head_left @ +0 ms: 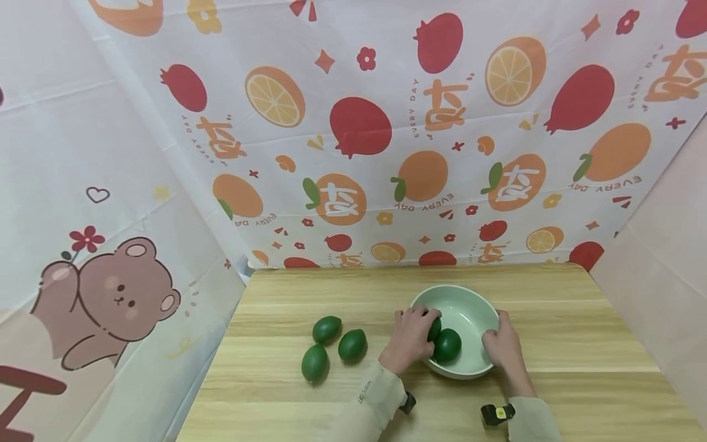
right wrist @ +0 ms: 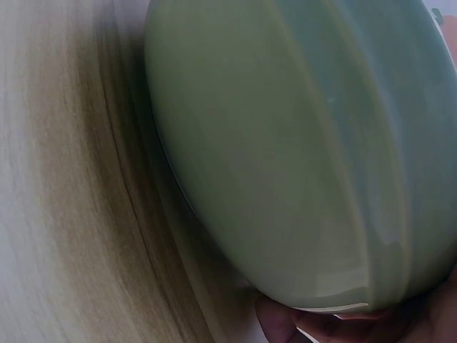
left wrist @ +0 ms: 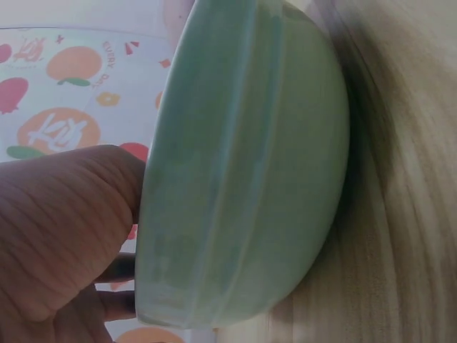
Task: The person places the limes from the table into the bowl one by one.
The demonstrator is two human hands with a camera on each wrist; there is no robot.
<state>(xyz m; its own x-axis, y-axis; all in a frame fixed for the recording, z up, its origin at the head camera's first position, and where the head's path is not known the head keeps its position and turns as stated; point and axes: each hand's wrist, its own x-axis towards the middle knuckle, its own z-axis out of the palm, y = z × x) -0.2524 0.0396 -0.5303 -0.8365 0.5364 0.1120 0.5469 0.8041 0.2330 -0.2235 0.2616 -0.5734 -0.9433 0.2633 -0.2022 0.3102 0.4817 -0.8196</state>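
Note:
A pale green bowl (head_left: 474,362) stands on the wooden table, with two dark green limes at its left side. My left hand (head_left: 410,337) reaches over the left rim, its fingers curled on one lime (head_left: 434,330) and partly hiding it. The other lime (head_left: 447,345) lies right beside those fingertips, in plain sight. At the opposite side my right hand (head_left: 504,347) grips the bowl's rim, thumb over the inner edge; in the right wrist view its fingers (right wrist: 350,325) show under the bowl's outer wall.
Left of the bowl, three more limes lie close together on the table (head_left: 265,380): an upper one (head_left: 327,329), a right one (head_left: 352,345) and a lower one (head_left: 315,363). A fruit-printed cloth (head_left: 375,73) hangs behind; a bear-printed cloth (head_left: 118,288) hangs at left.

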